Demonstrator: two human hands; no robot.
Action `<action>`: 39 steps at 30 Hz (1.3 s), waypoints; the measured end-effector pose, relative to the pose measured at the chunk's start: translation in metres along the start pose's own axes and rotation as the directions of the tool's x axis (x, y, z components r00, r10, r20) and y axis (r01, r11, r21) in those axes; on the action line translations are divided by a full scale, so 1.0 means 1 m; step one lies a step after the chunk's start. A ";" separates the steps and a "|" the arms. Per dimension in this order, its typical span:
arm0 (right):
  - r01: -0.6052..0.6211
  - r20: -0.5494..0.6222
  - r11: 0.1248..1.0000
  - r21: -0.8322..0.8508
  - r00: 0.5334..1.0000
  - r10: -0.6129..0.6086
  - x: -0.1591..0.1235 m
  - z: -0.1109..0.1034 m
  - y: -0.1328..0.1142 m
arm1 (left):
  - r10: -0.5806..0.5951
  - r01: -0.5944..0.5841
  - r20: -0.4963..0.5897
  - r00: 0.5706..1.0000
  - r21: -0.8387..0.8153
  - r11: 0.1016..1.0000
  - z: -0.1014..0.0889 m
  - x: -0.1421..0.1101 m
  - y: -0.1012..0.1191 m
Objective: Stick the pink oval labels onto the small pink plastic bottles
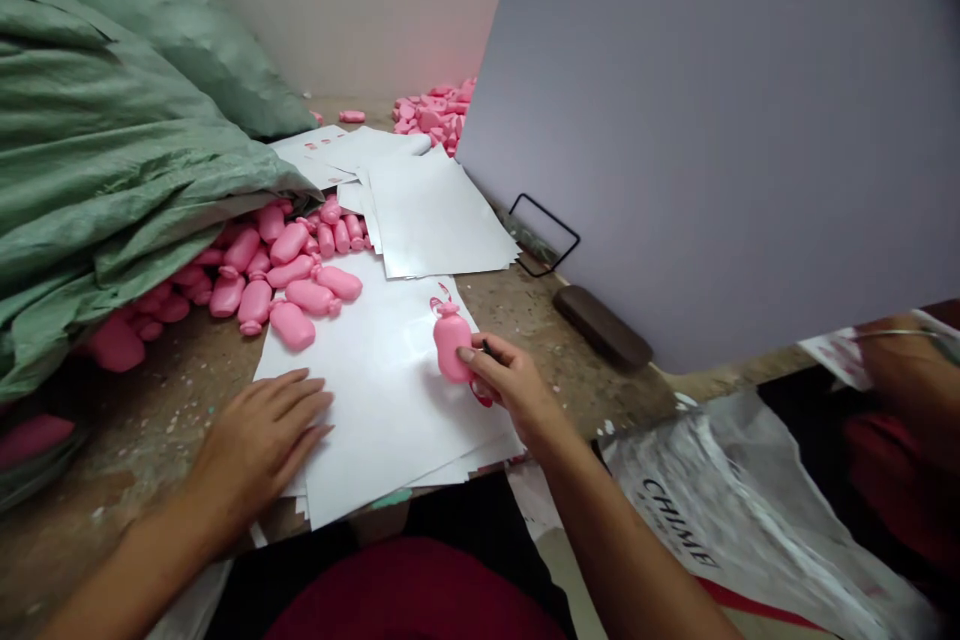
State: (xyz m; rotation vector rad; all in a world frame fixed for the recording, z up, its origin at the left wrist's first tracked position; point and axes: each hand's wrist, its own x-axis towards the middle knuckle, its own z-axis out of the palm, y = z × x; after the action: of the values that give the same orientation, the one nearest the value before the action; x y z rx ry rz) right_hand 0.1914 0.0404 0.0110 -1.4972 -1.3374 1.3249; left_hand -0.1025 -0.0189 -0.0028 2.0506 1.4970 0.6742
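Observation:
A small pink plastic bottle (452,344) with thin loose flash around its neck and base is pinched in my right hand (510,375), just over the white paper sheets (375,420). A small dark object, too hidden to name, shows between the fingers of that hand. My left hand (262,435) lies flat with fingers stretched at the left edge of the sheets, holding nothing. Beyond it several similar pink bottles (309,297) lie on the paper and the table, spilling from a green woven sack (135,200).
A large grey panel (675,120) stands at the right, with a black wire frame (551,235) and a dark brown case (602,327) by its foot. More paper (442,215) and a pink heap (435,115) lie farther back. Another person's arm (904,360) shows beside a printed white sack (735,510).

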 end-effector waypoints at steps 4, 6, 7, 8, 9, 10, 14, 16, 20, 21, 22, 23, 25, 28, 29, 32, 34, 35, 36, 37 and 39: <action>0.148 0.115 0.988 -0.043 0.983 -0.143 -0.024 0.028 -0.009 | -0.241 0.181 -0.018 0.970 -0.603 0.777 0.033 0.022 0.072; 0.194 0.257 0.981 0.001 0.948 -0.188 -0.034 0.032 -0.012 | -0.378 0.313 0.134 0.916 -0.826 0.468 0.046 0.036 0.097; 0.196 0.292 0.980 0.019 0.937 -0.193 -0.037 0.028 -0.011 | -0.417 0.356 0.206 0.885 -0.877 0.322 0.051 0.043 0.104; 0.192 0.281 0.981 0.017 0.941 -0.189 -0.037 0.021 -0.008 | -0.444 0.383 0.260 0.858 -0.898 0.215 0.053 0.048 0.107; 0.187 0.220 0.982 -0.012 0.959 -0.179 -0.035 0.012 -0.004 | -0.465 0.403 0.293 0.835 -0.902 0.154 0.054 0.052 0.107; 0.174 0.123 0.982 -0.072 0.979 -0.164 -0.032 0.000 0.003 | -0.483 0.421 0.311 0.818 -0.897 0.136 0.054 0.054 0.104; 0.045 -0.261 0.907 -0.418 0.951 -0.168 -0.014 -0.041 0.034 | -0.539 0.501 0.316 0.781 -0.832 0.238 0.047 0.047 0.084; 0.033 -0.243 0.878 -0.478 0.955 -0.168 -0.011 -0.046 0.044 | -0.553 0.509 0.288 0.782 -0.808 0.298 0.042 0.041 0.073; 0.094 -0.133 0.861 -0.500 0.974 -0.184 -0.016 -0.033 0.045 | -0.557 0.490 0.271 0.785 -0.822 0.290 0.030 0.034 0.057; 0.110 -0.120 0.851 -0.513 0.973 -0.198 -0.019 -0.030 0.042 | -0.558 0.480 0.274 0.783 -0.837 0.264 0.027 0.034 0.055; 0.121 -0.114 0.841 -0.528 0.971 -0.212 -0.021 -0.028 0.039 | -0.562 0.471 0.277 0.779 -0.851 0.233 0.024 0.034 0.054; 0.125 -0.111 0.830 -0.543 0.969 -0.219 -0.023 -0.028 0.036 | -0.571 0.459 0.282 0.771 -0.867 0.193 0.021 0.035 0.055; 0.122 -0.099 0.816 -0.565 0.972 -0.214 -0.025 -0.028 0.030 | -0.584 0.433 0.308 0.751 -0.897 0.084 0.018 0.039 0.060; 0.129 -0.005 0.789 -0.601 0.986 -0.165 -0.025 -0.028 0.025 | -0.537 0.418 0.395 0.745 -0.904 -0.086 0.021 0.048 0.072; 0.145 0.034 0.769 -0.623 0.987 -0.158 -0.024 -0.028 0.024 | -0.505 0.427 0.427 0.750 -0.896 -0.125 0.024 0.051 0.076; 0.210 0.095 0.698 -0.685 0.975 -0.200 -0.019 -0.028 0.027 | -0.448 0.482 0.492 0.746 -0.864 -0.145 0.039 0.056 0.082; 0.241 0.059 0.687 -0.685 0.959 -0.278 -0.016 -0.030 0.031 | -0.461 0.520 0.501 0.733 -0.849 -0.095 0.047 0.057 0.082; 0.230 0.006 0.698 -0.678 0.952 -0.307 -0.014 -0.031 0.033 | -0.472 0.535 0.499 0.727 -0.842 -0.067 0.050 0.057 0.081; 0.196 -0.061 0.718 -0.668 0.947 -0.315 -0.013 -0.033 0.034 | -0.482 0.545 0.495 0.723 -0.837 -0.044 0.051 0.057 0.080; 0.150 -0.125 0.741 -0.655 0.945 -0.302 -0.012 -0.034 0.036 | -0.488 0.552 0.494 0.719 -0.833 -0.031 0.052 0.057 0.079; 0.078 -0.187 0.771 -0.632 0.950 -0.249 -0.011 -0.035 0.038 | -0.492 0.560 0.498 0.714 -0.828 -0.026 0.051 0.057 0.078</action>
State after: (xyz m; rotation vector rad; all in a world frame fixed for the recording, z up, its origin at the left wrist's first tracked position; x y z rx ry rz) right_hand 0.2354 0.0259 -0.0154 -1.8449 -1.7759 0.5461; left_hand 0.0017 0.0095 0.0155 0.3729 1.1180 0.8570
